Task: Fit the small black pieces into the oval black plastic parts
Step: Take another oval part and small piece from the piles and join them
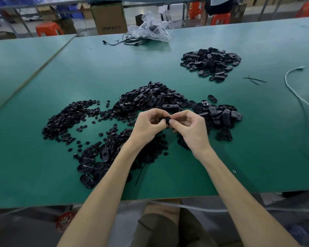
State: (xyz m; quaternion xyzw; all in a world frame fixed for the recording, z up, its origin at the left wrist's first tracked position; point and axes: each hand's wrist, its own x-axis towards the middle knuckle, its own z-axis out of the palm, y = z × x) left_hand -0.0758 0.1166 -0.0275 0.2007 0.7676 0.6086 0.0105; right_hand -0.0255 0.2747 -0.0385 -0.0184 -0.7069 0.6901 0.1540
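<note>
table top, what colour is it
The table is green, seen in the head view.

Two hands, left hand [148,127] and right hand [191,129], pinch one oval part [166,120]. Heaped oval parts [150,98] and small pieces [70,116] are too many to count. One plastic bag [150,29] — one white cable [300,100].

Left hand [149,126] and right hand [189,127] pinching one oval black part [165,120] together above the green table [257,157], small black pieces [66,118] toward its left edge, oval parts heap [150,98] mid-table, second heap [210,63] toward the far right corner
</note>
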